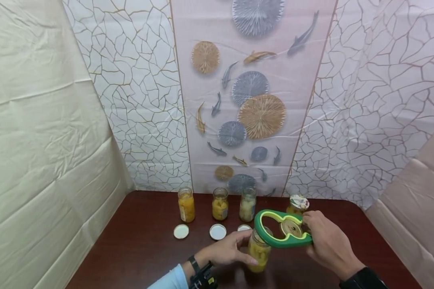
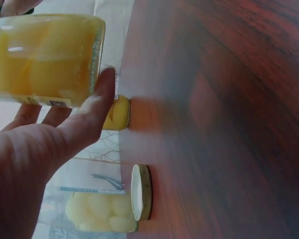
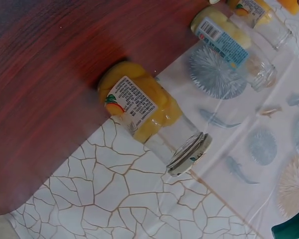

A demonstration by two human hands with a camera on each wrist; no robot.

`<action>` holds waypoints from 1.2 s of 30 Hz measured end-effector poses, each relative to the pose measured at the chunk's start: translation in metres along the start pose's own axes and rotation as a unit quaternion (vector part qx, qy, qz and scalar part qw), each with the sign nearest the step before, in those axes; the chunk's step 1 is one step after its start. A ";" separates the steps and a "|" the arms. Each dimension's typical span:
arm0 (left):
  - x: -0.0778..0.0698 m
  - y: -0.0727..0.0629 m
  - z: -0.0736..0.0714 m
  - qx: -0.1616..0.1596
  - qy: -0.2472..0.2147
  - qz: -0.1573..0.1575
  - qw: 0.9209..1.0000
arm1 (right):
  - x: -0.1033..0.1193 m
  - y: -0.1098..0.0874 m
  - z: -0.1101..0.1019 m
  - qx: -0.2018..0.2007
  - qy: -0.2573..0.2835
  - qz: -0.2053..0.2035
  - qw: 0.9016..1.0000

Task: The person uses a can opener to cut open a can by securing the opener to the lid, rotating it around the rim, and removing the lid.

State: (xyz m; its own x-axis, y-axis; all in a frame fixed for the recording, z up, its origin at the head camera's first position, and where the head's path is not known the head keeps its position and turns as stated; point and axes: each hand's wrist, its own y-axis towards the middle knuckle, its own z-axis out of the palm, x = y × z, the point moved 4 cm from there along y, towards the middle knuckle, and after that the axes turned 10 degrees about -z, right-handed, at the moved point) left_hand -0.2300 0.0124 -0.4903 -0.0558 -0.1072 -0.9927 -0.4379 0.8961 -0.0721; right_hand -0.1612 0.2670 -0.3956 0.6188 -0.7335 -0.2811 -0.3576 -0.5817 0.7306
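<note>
Jar (image 1: 259, 255) in left fingers (image 1: 241, 236); label (image 2: 57, 103) edge-on, unreadable.

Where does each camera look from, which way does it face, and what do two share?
Head: on the head, facing forward and down at the table and backdrop; left hand and right hand show.
Left wrist: on that wrist, facing the held jar, image turned sideways; left hand shows.
Right wrist: on that wrist, facing the lidded jar past the opener; at most a sliver of right hand shows.
Shared: head and right wrist both show the lidded jar.
</note>
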 end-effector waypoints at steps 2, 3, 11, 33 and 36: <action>0.000 0.002 0.000 -0.003 0.005 0.000 1.000 | 0.001 -0.001 -0.001 0.004 -0.001 0.003 1.000; 0.000 0.004 0.000 -0.004 0.007 0.000 1.000 | 0.001 -0.001 -0.001 0.004 -0.001 0.004 1.000; 0.001 0.028 -0.006 -0.093 0.092 0.003 0.991 | 0.007 -0.009 -0.002 -0.010 0.007 -0.004 1.000; 0.019 0.091 -0.041 -0.307 0.195 -0.040 0.931 | 0.012 -0.018 -0.004 0.004 -0.001 0.015 1.000; 0.018 0.090 -0.042 -0.315 0.192 -0.048 0.928 | 0.013 -0.019 -0.004 0.004 0.000 0.016 1.000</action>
State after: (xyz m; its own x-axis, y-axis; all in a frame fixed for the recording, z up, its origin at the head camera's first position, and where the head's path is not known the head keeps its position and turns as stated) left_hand -0.3078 0.0733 -0.5102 -0.2514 -0.4272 -0.8685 -0.8885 0.4578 0.0320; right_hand -0.1436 0.2698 -0.4106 0.6077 -0.7514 -0.2572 -0.3822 -0.5605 0.7346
